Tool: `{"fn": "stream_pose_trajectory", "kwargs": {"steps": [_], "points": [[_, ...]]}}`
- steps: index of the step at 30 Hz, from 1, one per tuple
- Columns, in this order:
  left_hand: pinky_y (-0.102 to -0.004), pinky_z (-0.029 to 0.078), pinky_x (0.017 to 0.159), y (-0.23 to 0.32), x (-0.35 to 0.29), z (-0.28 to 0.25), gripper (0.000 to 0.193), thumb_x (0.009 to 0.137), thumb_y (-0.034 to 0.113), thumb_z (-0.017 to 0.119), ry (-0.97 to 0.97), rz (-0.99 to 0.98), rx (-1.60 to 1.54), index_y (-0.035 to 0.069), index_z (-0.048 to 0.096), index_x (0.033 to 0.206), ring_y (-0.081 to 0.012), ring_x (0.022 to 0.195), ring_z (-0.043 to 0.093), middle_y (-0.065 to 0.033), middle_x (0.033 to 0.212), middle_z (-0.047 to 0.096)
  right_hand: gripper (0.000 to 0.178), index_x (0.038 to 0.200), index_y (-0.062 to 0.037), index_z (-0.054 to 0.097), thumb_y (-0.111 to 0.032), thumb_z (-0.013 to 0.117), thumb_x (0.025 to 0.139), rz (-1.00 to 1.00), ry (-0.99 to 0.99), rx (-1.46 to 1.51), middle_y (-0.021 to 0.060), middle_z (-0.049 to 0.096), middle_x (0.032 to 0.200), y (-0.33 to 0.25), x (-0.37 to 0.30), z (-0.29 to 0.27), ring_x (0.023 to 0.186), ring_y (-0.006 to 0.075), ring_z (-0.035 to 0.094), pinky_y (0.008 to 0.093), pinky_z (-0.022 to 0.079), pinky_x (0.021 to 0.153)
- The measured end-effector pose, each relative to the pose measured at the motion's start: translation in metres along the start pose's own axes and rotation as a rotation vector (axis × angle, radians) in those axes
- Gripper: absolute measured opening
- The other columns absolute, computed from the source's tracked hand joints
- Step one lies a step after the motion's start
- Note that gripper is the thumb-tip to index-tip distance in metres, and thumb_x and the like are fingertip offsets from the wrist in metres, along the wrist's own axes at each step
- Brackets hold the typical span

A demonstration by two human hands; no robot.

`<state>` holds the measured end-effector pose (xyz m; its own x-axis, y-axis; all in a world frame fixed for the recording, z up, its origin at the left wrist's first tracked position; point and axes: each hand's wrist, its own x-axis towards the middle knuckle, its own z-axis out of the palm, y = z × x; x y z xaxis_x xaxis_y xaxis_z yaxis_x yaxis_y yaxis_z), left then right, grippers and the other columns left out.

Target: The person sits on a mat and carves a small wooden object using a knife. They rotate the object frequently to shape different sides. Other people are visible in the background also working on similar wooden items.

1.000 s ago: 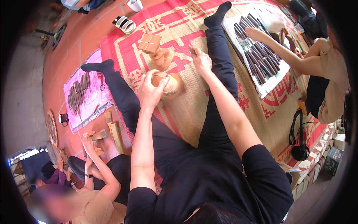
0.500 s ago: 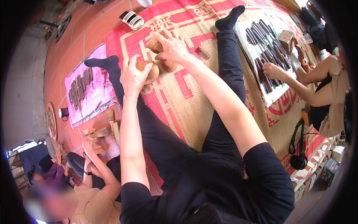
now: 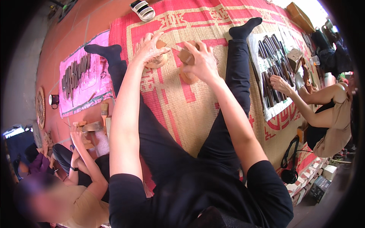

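Observation:
On the woven mat [image 3: 182,117] between my legs, my left hand [image 3: 146,49] curls over a rounded, light-brown wooden piece [image 3: 157,62]. Its fingers and thumb hide part of that piece. To the right, my right hand [image 3: 203,62] is closed around a brown wooden block [image 3: 185,57], thumb on the near side and fingers over the top. Just below this block is another orange-brown wooden piece [image 3: 188,78], partly covered by the hand. Whether it touches the block I cannot tell. A gap of bare mat separates my two hands.
Several dark chisel-like tools [image 3: 272,72] lie on a white cloth at right, where a co-worker's hand [image 3: 280,83] reaches. More tools [image 3: 76,74] rest on a pink cloth at left. Another person [image 3: 89,159] sits at lower left. A sandal [image 3: 143,10] lies beyond the mat's far edge.
My hands have moved apart. The right one has shifted to the right with the wooden block, and the lower wooden piece also sits farther right. My view has shifted slightly.

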<state>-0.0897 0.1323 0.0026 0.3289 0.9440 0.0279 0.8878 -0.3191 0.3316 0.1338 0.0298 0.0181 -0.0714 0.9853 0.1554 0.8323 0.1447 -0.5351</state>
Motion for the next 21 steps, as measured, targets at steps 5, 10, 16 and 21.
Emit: {"fn": "stream_pose_trajectory", "kwargs": {"steps": [5, 10, 16, 21], "points": [[-0.0483, 0.035, 0.112, 0.008, -0.016, -0.002, 0.074, 0.083, 0.052, 0.07, 0.262, 0.057, 0.074, 0.023, 0.046, 0.146, -0.036, 0.132, 0.044, -0.0145, 0.142, 0.047, 0.091, 0.139, -0.0234, 0.053, -0.022, 0.091, 0.057, 0.078, -0.032, 0.017, 0.0157, 0.044, 0.141, -0.003, -0.069, -0.021, 0.121, 0.041, 0.047, 0.05, 0.045, 0.102], [-0.0399, 0.044, 0.103, 0.042, -0.097, -0.018, 0.052, 0.089, 0.029, 0.069, 0.399, -0.028, -0.395, 0.01, 0.055, 0.136, -0.0287, 0.122, 0.055, -0.0136, 0.129, 0.058, 0.095, 0.142, -0.0234, 0.05, -0.026, 0.091, 0.057, 0.08, 0.042, -0.003, 0.0144, 0.041, 0.145, 0.002, -0.095, -0.013, 0.13, 0.039, 0.041, 0.0511, 0.041, 0.106], [-0.0284, 0.053, 0.08, 0.069, -0.217, 0.066, 0.044, 0.09, 0.013, 0.069, 0.159, -0.28, -0.817, 0.006, 0.057, 0.132, -0.014, 0.092, 0.063, -0.0079, 0.113, 0.063, 0.084, 0.145, -0.0124, 0.047, -0.043, 0.081, 0.074, 0.014, -0.048, 0.35, 0.0198, 0.048, 0.143, 0.032, -0.083, -0.028, 0.134, 0.0393, 0.042, 0.0481, 0.036, 0.11], [-0.034, 0.053, 0.085, 0.114, -0.256, 0.096, 0.047, 0.086, 0.016, 0.071, -0.097, -0.353, -0.992, 0.01, 0.058, 0.132, -0.0194, 0.094, 0.065, -0.0097, 0.106, 0.064, 0.065, 0.139, 0.0008, 0.053, -0.032, 0.074, 0.087, 0.29, -0.06, 0.798, 0.0178, 0.061, 0.13, 0.039, -0.059, -0.027, 0.113, 0.0196, 0.06, 0.0312, 0.045, 0.097]]}}
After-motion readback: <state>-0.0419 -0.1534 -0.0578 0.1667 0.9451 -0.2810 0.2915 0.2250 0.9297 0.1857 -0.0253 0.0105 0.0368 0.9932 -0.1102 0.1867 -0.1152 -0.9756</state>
